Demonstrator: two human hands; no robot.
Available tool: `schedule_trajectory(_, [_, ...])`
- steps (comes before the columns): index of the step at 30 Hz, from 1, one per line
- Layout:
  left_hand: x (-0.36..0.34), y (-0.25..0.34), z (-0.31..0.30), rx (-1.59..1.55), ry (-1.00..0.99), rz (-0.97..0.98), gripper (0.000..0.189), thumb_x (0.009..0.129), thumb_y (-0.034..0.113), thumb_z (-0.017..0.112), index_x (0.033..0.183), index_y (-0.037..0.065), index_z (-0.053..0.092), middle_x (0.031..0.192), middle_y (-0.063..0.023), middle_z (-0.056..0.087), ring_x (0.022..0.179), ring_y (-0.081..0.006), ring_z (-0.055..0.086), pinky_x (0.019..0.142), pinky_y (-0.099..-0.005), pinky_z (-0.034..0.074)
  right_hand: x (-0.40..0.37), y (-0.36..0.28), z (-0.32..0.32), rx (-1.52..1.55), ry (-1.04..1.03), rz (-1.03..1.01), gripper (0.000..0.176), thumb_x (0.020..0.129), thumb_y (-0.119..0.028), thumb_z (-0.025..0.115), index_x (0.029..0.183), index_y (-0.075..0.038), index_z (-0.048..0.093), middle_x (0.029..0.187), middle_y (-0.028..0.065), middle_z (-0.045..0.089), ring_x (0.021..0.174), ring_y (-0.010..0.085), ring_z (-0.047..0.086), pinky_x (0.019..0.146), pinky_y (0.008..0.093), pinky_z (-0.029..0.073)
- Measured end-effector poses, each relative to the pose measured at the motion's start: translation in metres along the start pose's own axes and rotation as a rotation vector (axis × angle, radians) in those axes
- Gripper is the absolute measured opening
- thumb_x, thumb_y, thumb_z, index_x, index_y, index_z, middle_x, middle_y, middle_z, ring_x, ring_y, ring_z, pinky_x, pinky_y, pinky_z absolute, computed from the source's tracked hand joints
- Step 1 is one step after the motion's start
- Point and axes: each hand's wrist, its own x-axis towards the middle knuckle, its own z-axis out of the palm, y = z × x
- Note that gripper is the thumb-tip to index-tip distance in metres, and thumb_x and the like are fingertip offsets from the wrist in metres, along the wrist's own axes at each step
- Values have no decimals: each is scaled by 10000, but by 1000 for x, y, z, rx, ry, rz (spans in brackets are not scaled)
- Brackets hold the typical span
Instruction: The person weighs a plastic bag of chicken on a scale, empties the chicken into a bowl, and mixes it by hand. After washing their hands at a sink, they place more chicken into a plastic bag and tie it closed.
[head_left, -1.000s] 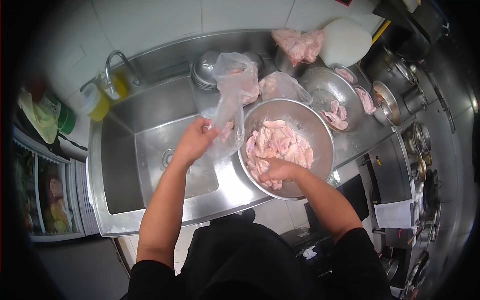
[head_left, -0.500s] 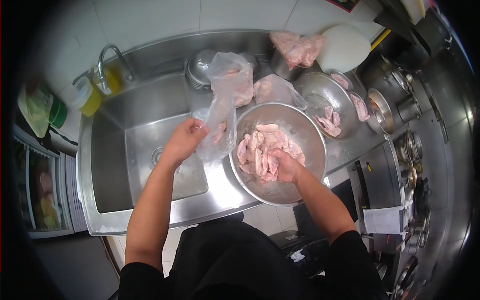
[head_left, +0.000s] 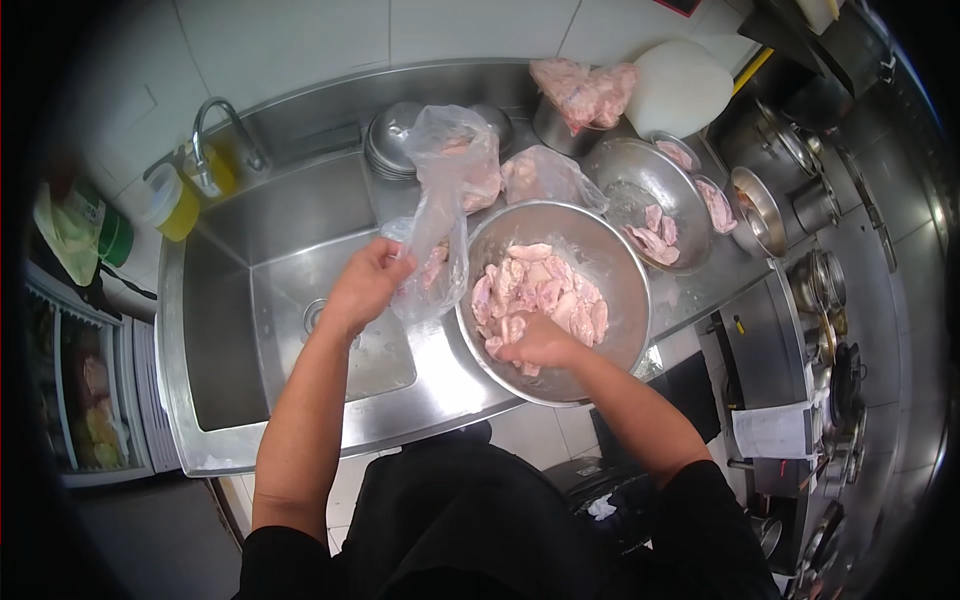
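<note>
Closed on the edge of a clear plastic bag, my left hand point(head_left: 378, 285) is over the right side of the sink. The plastic bag point(head_left: 430, 200) hangs up and to the right, with some pale pink meat inside. My right hand point(head_left: 535, 340) reaches into a large steel bowl point(head_left: 632, 345), its fingers closed around meat at the bowl's lower left. Several raw meat pieces point(head_left: 550, 285) fill the middle of that bowl. Behind it lies another bag of meat point(head_left: 545, 178).
A steel sink point(head_left: 215, 340) with a faucet point(head_left: 205, 130) is at left. Stacked metal bowls point(head_left: 390, 140) stand behind. At right are a second steel bowl point(head_left: 625, 190) with meat pieces, small dishes of meat point(head_left: 715, 205), a meat bag point(head_left: 585, 92) on a pot and a white board point(head_left: 685, 90).
My right hand has moved left and slightly down within the large bowl, uncovering meat on the right. My left hand still holds the bag in nearly the same place.
</note>
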Motion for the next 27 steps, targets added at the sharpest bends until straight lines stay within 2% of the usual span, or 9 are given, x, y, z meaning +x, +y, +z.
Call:
schedule_trajectory(2, [-1,-1,0,-6,-3,1,291,902,239,636,1059,-1,591,814,-49,624,690,-130,575,649,-294,457,7,16,17,-322,187,-216,502,678,-233,759,1111,-8,636,918,193,685,795,313,679,684,369,543])
schedule_trajectory(5, [-3,-1,-2,-9,-4,-3,297,904,243,633,1068,-1,590,806,-49,622,685,-130,577,635,-293,457,3,-6,5,-333,-20,-120,522,674,-250,745,1129,-20,632,915,227,679,876,371,664,769,392,530])
schedule_trajectory(8, [-7,4,-2,-12,3,-13,275,908,236,628,1061,9,593,791,-34,611,670,-118,563,609,-280,448,17,6,8,-382,-80,-194,498,705,-278,729,1134,-45,632,918,241,671,915,354,660,796,401,521])
schedule_trajectory(11, [-7,0,-1,-18,14,-7,226,916,224,623,1036,34,601,766,-2,593,646,-94,535,583,-258,430,-1,-23,-4,-191,-206,171,472,758,-355,689,1128,-68,633,919,242,668,928,363,653,814,412,507])
schedule_trajectory(17, [-7,2,-2,-69,1,-4,222,918,211,621,1032,22,596,768,-10,600,651,-101,539,589,-260,431,6,9,9,-591,14,-96,539,797,-497,617,1079,-40,660,1046,244,653,918,361,646,808,419,504])
schedule_trajectory(20, [1,-6,0,-51,-10,13,269,912,215,629,1055,-10,593,787,-41,622,664,-126,564,614,-281,453,23,37,7,-539,-185,18,646,787,-504,628,1203,-11,601,1069,249,651,941,345,652,822,405,502])
schedule_trajectory(23, [5,-7,2,-60,-21,35,261,914,223,627,1040,-4,606,800,-45,631,674,-129,570,626,-281,459,12,5,-16,-397,-469,239,760,789,-447,671,1381,-27,447,1265,249,561,1127,312,584,873,430,510])
schedule_trajectory(26, [4,0,4,-39,-19,41,273,913,236,628,1044,-3,610,821,-56,640,694,-139,588,638,-289,474,1,-5,-22,115,-425,325,848,794,-349,711,1477,-66,297,1466,230,342,1295,287,437,906,520,509])
schedule_trajectory(27, [6,-2,4,-43,-20,50,281,910,239,630,1049,-4,610,831,-62,642,699,-145,595,641,-294,479,20,20,-19,415,-503,358,758,807,-272,723,1441,-79,355,1541,157,186,1361,282,320,890,603,501])
